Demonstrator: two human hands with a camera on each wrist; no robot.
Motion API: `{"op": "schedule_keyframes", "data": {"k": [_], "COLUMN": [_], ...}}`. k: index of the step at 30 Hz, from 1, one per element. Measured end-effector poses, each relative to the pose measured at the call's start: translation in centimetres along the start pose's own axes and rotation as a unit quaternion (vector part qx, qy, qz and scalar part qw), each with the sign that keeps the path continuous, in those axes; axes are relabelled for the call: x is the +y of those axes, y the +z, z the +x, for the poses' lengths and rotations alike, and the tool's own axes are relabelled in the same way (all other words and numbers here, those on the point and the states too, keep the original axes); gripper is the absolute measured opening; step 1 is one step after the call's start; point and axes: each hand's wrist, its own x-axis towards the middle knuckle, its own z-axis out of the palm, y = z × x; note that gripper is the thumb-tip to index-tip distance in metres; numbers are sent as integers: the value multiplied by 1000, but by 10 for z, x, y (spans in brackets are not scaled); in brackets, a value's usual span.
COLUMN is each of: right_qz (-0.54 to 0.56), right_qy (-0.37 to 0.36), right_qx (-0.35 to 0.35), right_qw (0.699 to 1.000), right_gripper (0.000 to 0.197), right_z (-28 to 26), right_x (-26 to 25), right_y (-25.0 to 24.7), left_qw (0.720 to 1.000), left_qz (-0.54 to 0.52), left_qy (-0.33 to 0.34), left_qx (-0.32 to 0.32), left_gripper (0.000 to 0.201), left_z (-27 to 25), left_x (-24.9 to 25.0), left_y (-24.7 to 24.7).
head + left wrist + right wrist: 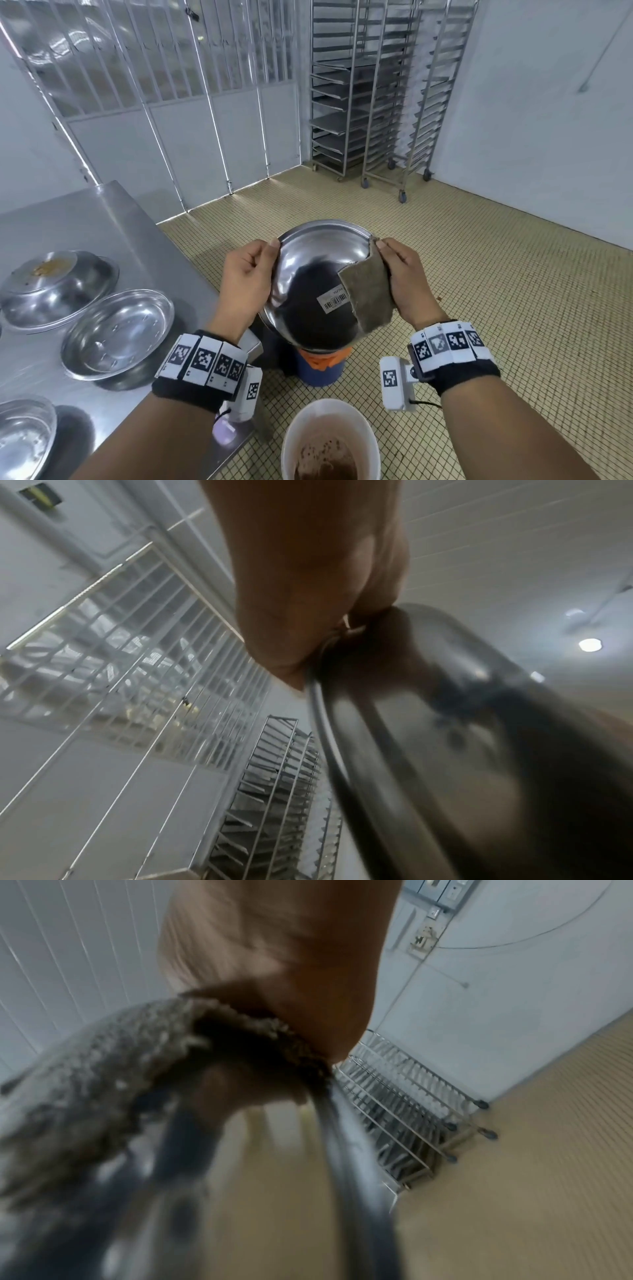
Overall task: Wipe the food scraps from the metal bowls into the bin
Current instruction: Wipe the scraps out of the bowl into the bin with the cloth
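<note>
I hold a metal bowl (308, 274) tilted over a blue bin (320, 368) with an orange liner; the bowl hides most of the bin. The bowl's outside, with a barcode sticker, faces me. My left hand (248, 274) grips the left rim, thumb on the edge. My right hand (404, 274) pinches a grey-brown cloth (368, 294) against the right rim. The left wrist view shows my left hand (308, 588) on the bowl (445, 750), blurred. In the right wrist view my right hand (291, 974) holds the cloth (120, 1083) at the rim (352, 1177).
A steel table (102, 233) at left carries an upturned bowl (58, 284) with brown scraps on top, an open bowl (118, 334) and another bowl (24, 435). A white bucket (330, 442) of brown liquid stands near me. Wheeled tray racks (376, 85) line the far wall.
</note>
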Motion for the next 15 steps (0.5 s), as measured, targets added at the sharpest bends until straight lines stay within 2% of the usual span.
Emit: {"op": "schedule_keyframes", "data": {"k": [2, 4, 6, 9, 12, 14, 15], "right_qz": [-83, -185, -230, -192, -95, -77, -95], "right_qy": [-56, -108, -141, -135, -73, -53, -66], "right_qx": [-27, -85, -111, -86, -45, -41, -45], "right_qw": [995, 973, 957, 968, 992, 995, 992], "right_gripper": [30, 29, 30, 32, 36, 36, 36], "right_z": [5, 8, 9, 6, 1, 0, 2], "right_x": [-9, -17, -25, -22, -6, -4, -7], "right_y": [-1, 5, 11, 11, 3, 3, 2], "left_qw": [996, 986, 983, 994, 1000, 1000, 1000], "left_qz": [68, 108, 110, 64, 0, 7, 12], "left_qy": [32, 54, 51, 24, -18, -15, -10], "left_qx": [-55, -117, -136, -89, -11, -8, -18], "left_gripper": [36, 31, 31, 30, 29, 32, 34], "left_z": [4, 5, 4, 6, 10, 6, 3], "left_x": [5, 13, 19, 22, 14, 11, 10], "left_y": [0, 5, 9, 6, 0, 3, 6]}}
